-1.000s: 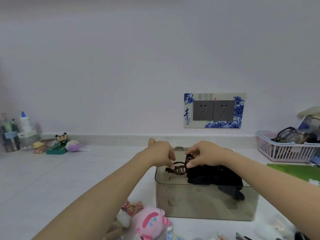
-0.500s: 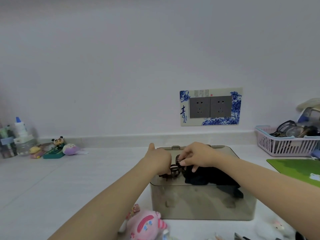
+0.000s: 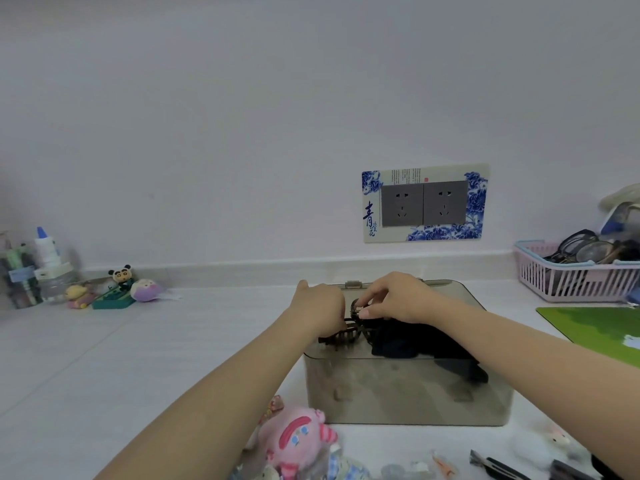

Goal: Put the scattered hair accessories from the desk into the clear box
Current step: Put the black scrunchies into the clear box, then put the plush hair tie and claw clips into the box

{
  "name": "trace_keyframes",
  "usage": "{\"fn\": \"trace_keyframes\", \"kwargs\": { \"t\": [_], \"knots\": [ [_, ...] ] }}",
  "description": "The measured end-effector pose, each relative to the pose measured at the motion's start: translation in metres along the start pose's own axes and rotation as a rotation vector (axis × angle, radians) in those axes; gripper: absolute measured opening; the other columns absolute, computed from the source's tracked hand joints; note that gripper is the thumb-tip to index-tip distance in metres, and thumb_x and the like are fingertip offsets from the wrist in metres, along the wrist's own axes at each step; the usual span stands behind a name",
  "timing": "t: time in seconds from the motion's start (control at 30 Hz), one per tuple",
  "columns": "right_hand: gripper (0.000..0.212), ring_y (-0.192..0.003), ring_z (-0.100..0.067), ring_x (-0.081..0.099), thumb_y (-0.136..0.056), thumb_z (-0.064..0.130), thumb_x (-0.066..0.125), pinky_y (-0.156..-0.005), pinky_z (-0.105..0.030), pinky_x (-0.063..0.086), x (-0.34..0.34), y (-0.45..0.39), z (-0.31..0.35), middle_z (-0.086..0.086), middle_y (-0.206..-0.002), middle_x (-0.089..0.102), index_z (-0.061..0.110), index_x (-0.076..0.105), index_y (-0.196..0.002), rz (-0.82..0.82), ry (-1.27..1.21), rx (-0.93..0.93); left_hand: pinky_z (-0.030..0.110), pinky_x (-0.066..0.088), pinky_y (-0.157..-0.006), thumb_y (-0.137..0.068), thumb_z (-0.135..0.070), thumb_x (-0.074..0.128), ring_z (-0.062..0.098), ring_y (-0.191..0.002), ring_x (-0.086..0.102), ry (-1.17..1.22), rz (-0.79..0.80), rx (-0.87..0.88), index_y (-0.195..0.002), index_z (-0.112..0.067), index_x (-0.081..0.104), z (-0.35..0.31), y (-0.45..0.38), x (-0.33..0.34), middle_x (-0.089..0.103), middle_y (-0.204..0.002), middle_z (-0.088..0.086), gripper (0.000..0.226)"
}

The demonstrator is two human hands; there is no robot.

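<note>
The smoky clear box [image 3: 408,393] stands on the white desk in front of me with its top uncovered. Dark navy cloth accessories [image 3: 412,341] lie over its right half. Above its left rim both hands hold a brown hair claw clip [image 3: 341,336]. My left hand [image 3: 320,306] grips the clip's left side, my right hand [image 3: 398,297] pinches its top right end. The clip's teeth point down, just over the box's left edge. More accessories lie at the desk's near edge: a pink plush piece [image 3: 298,438], small clear clips [image 3: 408,471], black clips [image 3: 502,467].
A pink basket [image 3: 575,282] with glasses stands at the right by the wall, a green mat [image 3: 595,327] in front of it. Small toy figures [image 3: 117,289] and bottles [image 3: 45,268] sit at the far left. A double wall socket [image 3: 424,202] is behind the box.
Both hands have lowered the brown claw clip slightly towards the box's left side, and my head has tilted, shifting the view.
</note>
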State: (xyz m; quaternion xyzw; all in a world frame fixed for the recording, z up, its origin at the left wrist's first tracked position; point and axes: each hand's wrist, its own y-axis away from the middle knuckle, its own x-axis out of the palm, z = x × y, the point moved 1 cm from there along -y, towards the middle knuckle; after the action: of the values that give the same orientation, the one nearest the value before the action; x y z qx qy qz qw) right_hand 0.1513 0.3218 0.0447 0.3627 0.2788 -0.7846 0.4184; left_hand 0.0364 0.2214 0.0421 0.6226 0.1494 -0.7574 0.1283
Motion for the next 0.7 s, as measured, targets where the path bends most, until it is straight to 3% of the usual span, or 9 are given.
{"fn": "trace_keyframes", "kwargs": {
  "t": [0.1, 0.23, 0.33, 0.43, 0.6, 0.7],
  "knots": [
    [0.019, -0.069, -0.002, 0.055, -0.076, 0.032, 0.074, -0.067, -0.015, 0.042, -0.005, 0.001, 0.003, 0.01, -0.075, 0.062, 0.027, 0.074, -0.094, -0.023, -0.007, -0.017, 0.035, 0.029, -0.088, -0.089, -0.029, 0.049, 0.024, -0.086, 0.056, 0.157, -0.036, 0.008, -0.08, -0.018, 0.067, 0.003, 0.004, -0.005, 0.062, -0.077, -0.001, 0.023],
    [0.023, -0.068, -0.005, 0.057, -0.079, 0.035, 0.07, -0.062, -0.014, 0.043, -0.022, 0.009, 0.018, 0.004, -0.088, 0.066, 0.026, 0.07, -0.1, 0.013, 0.031, -0.047, 0.036, 0.038, -0.095, -0.091, -0.037, 0.049, 0.02, -0.102, 0.061, 0.327, -0.179, -0.017, -0.101, -0.022, 0.07, 0.012, 0.021, -0.024, 0.07, -0.106, -0.004, 0.028],
    [0.023, -0.063, -0.004, 0.056, -0.081, 0.034, 0.068, -0.056, -0.014, 0.041, -0.029, 0.021, 0.032, 0.001, -0.089, 0.07, 0.025, 0.07, -0.101, 0.012, 0.04, -0.061, 0.033, 0.043, -0.092, -0.09, -0.034, 0.051, 0.017, -0.098, 0.062, 0.423, -0.257, -0.029, -0.102, -0.021, 0.071, 0.02, 0.045, -0.041, 0.072, -0.103, -0.005, 0.027],
    [0.016, -0.068, -0.002, 0.057, -0.081, 0.035, 0.067, -0.064, -0.016, 0.042, -0.026, 0.04, 0.047, 0.006, -0.086, 0.07, 0.029, 0.07, -0.096, -0.031, 0.054, -0.125, 0.028, 0.045, -0.082, -0.089, -0.034, 0.055, 0.013, -0.088, 0.061, 0.558, -0.292, -0.034, -0.095, -0.023, 0.073, 0.028, 0.077, -0.051, 0.071, -0.093, -0.007, 0.022],
    [0.012, -0.07, 0.001, 0.056, -0.083, 0.032, 0.066, -0.066, -0.013, 0.042, -0.008, 0.077, 0.076, 0.016, -0.077, 0.065, 0.027, 0.073, -0.092, -0.14, 0.027, -0.22, 0.022, 0.048, -0.074, -0.088, -0.033, 0.059, 0.005, -0.083, 0.061, 0.67, -0.264, -0.027, -0.089, -0.026, 0.074, 0.03, 0.126, -0.048, 0.071, -0.09, -0.009, 0.017],
    [0.009, -0.065, 0.001, 0.056, -0.083, 0.027, 0.066, -0.06, -0.009, 0.044, 0.006, 0.102, 0.092, 0.02, -0.07, 0.063, 0.024, 0.073, -0.088, -0.135, -0.048, -0.258, 0.024, 0.05, -0.079, -0.089, -0.034, 0.057, 0.005, -0.089, 0.062, 0.635, -0.22, -0.022, -0.094, -0.027, 0.073, 0.028, 0.158, -0.042, 0.071, -0.093, -0.011, 0.018]
  ]
}}
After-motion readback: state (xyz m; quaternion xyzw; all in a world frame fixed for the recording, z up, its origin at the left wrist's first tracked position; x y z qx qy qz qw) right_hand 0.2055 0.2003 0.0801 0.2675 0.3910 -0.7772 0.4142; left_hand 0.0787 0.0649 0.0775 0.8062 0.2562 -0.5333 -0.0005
